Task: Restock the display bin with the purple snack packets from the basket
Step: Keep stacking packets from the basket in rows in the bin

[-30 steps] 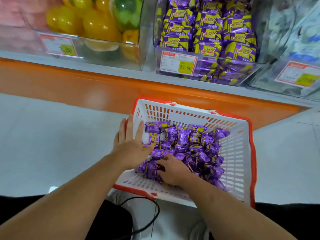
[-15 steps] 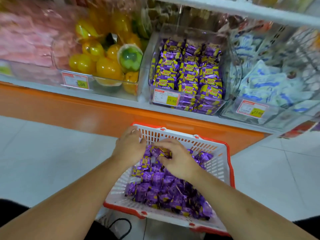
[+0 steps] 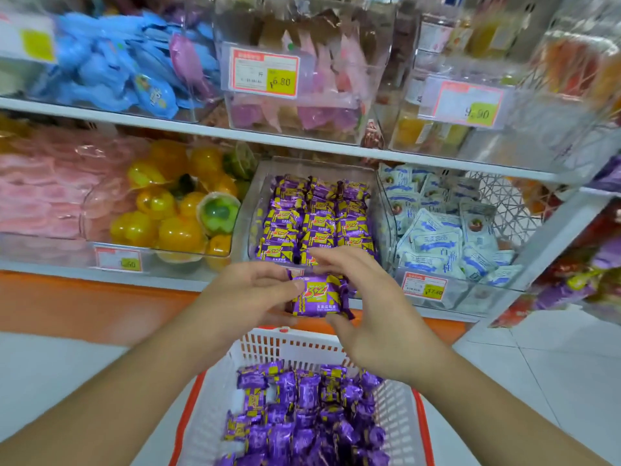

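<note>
Between both hands I hold a stack of purple snack packets (image 3: 317, 295) with yellow print, raised just in front of the clear display bin (image 3: 250, 210). My left hand (image 3: 248, 294) grips the stack's left side with thumb on top. My right hand (image 3: 373, 307) curls round its right side, fingers above and thumb below. The bin on the lower shelf holds neat rows of the same purple packets (image 3: 319, 220). Below my hands stands the white basket with a red rim (image 3: 265, 344), with several loose purple packets (image 3: 302, 415) in it.
Left of the bin is a bin of yellow jelly cups (image 3: 174, 210); to the right is a bin of white and blue packets (image 3: 447, 237). An upper shelf (image 3: 235, 131) carries more clear bins with price tags. An orange plinth (image 3: 84, 304) meets the white tiled floor.
Both hands have risen out of the basket with a stack of purple packets and now hold it up at the bin's front. The view has tilted up toward the shelves.
</note>
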A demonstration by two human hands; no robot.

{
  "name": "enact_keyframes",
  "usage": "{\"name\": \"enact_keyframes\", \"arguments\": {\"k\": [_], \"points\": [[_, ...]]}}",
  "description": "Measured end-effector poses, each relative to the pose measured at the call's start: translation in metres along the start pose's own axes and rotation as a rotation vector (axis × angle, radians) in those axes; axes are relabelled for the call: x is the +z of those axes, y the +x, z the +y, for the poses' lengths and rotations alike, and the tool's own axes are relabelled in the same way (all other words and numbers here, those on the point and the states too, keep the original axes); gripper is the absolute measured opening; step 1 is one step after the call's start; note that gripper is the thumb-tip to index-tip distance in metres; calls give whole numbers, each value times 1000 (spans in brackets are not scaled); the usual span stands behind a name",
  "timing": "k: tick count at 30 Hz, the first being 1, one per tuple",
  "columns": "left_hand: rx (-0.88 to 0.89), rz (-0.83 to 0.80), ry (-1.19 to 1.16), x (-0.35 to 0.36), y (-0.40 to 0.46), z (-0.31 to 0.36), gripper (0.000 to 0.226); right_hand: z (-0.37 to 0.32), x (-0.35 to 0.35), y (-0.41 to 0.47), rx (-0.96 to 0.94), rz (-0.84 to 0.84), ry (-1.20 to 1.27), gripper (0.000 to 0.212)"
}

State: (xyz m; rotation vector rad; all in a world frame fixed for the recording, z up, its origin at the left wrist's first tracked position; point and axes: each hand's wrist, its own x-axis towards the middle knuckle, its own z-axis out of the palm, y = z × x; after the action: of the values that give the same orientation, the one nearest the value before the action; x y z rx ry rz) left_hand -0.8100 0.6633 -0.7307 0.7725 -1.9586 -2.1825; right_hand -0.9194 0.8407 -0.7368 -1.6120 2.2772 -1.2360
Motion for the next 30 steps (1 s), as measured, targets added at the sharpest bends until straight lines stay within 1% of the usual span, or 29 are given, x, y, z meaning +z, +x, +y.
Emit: {"name": "enact_keyframes", "arguments": {"k": [3, 5, 7, 8, 10, 12, 13, 15, 19, 21, 25, 28, 30], "points": [[46, 85, -42, 7, 10, 5, 21, 10, -3, 8, -34, 32, -86, 71], [57, 96, -49, 9, 21, 5, 25, 19, -3, 15, -61, 86, -174, 60], [107, 123, 37, 10, 33, 5, 23, 28, -4, 22, -68, 125, -255, 54], [164, 147, 132, 9, 40, 5, 20, 32, -4, 26, -54, 139, -279, 53], [358, 237, 427, 2, 57, 5, 21, 41, -5, 37, 10, 173, -298, 53], [598, 357, 777, -12, 74, 8, 33, 54, -4, 51, 100, 187, -302, 50], [663, 390, 908, -21, 82, 10, 40, 61, -3, 60, 138, 182, -314, 47], [661, 393, 1046, -34, 100, 9, 52, 78, -3, 83, 179, 183, -366, 41], [609, 301, 1249, -40, 127, -2, 64, 113, 2, 139, 233, 170, -476, 33], [592, 284, 1278, -40, 132, -5, 66, 129, 7, 163, 247, 163, -529, 31], [578, 295, 1294, -41, 135, -7, 66, 151, 16, 186, 263, 111, -562, 36], [585, 293, 1305, -41, 133, -9, 67, 159, 20, 187, 233, 150, -600, 40], [597, 290, 1297, -41, 132, -10, 66, 162, 22, 184, 198, 196, -605, 38]]}}
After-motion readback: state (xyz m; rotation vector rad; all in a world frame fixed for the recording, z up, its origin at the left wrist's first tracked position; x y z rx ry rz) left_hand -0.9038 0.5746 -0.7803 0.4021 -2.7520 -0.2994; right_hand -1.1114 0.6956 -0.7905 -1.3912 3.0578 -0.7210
